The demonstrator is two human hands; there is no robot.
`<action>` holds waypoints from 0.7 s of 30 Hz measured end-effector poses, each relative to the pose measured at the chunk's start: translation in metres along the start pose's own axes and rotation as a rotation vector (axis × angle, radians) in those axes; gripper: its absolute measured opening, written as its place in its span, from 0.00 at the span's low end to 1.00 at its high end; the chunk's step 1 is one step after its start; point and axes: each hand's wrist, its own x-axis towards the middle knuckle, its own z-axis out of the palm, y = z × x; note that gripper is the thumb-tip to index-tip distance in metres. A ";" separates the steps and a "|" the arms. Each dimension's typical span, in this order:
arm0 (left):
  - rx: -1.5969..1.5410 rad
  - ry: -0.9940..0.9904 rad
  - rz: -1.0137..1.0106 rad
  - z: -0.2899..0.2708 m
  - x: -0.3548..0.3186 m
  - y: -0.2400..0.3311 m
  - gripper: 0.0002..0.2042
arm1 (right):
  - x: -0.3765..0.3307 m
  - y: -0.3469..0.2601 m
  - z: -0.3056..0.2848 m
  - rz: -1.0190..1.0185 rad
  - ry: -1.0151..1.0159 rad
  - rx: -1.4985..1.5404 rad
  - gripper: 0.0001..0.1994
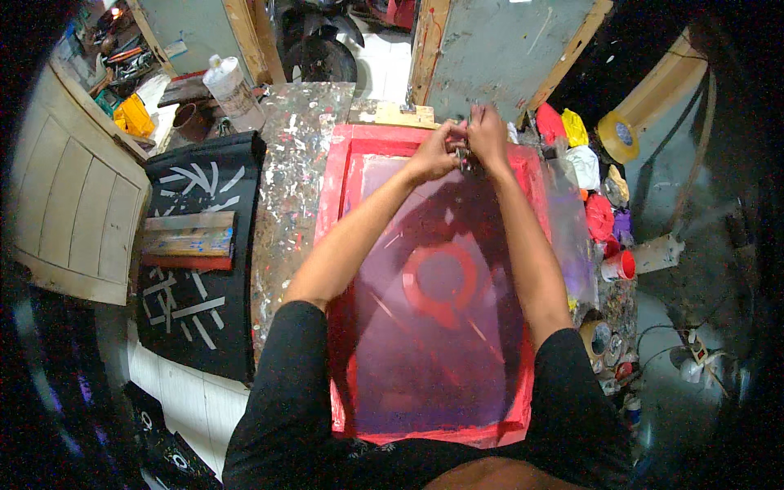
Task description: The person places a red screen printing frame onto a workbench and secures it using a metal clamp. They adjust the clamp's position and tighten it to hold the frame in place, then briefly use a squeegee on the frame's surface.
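In front of me lies a screen-printing frame (338, 214) with red-smeared edges. Its purplish mesh (408, 367) carries a red ring shape, and shadows of my arms fall across it. Both arms reach to the frame's far edge. My left hand (436, 153) is closed, its fingers bent around what looks like a small metal clamp (462, 154). My right hand (487, 135) is closed at the same clamp from the right, slightly higher and farther away. The fingers cover much of the clamp, so its exact shape is hidden.
On the left, a squeegee (188, 237) lies on black fabric (237, 306) with grey stripes. A whitish plastic container (233, 94) stands beyond it. Along the right are colourful bags (581, 166), tape rolls (617, 136) and a red cup (618, 265). The paint-spattered table (286, 188) borders the frame.
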 end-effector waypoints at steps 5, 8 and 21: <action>0.099 -0.024 0.012 -0.035 0.037 -0.029 0.27 | 0.033 0.010 0.043 0.027 -0.125 0.007 0.17; 0.373 0.005 0.033 -0.048 0.046 -0.032 0.24 | 0.044 0.009 0.056 0.072 -0.157 -0.045 0.15; 0.659 0.130 0.415 -0.057 0.040 -0.023 0.20 | 0.063 0.027 0.082 0.107 -0.274 -0.063 0.17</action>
